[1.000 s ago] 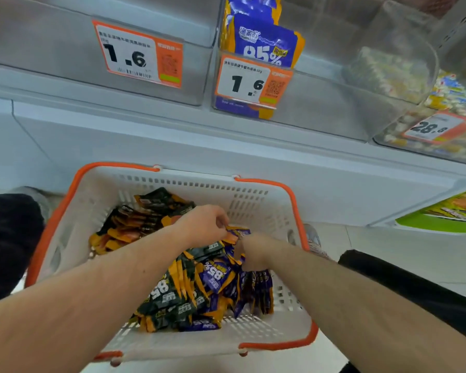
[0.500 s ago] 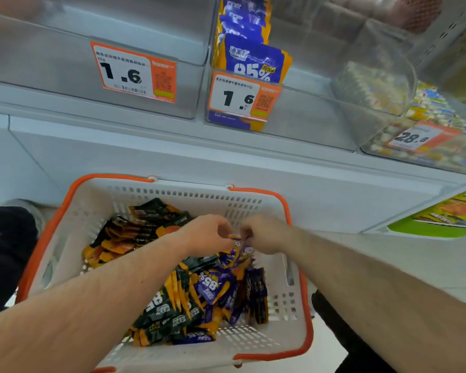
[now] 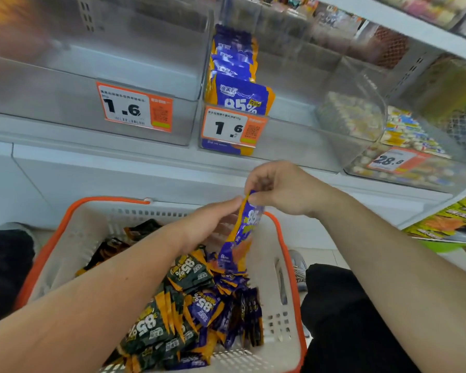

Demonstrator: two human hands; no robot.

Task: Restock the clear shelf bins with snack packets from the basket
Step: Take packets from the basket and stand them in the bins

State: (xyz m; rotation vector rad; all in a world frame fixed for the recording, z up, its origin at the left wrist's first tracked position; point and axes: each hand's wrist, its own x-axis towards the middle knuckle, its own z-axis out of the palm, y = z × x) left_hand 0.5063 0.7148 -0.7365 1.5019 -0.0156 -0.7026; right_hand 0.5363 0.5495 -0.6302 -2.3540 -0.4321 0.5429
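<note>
Where both hands rummaged before, right hand [image 3: 285,188] lifts purple packet [image 3: 241,235] above basket [image 3: 285,265].

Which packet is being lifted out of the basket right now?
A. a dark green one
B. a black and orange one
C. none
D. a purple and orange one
D: the right hand pinches the top of a purple and orange packet hanging above the basket, left hand fingers touching it.

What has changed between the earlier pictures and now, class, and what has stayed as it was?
The right hand has risen out of the basket, pinching the top of a purple packet and lifting it clear of the pile. The left hand rose too, fingers touching the packet's side. Basket, remaining packets and purple packets in the shelf bin stayed put.
</note>
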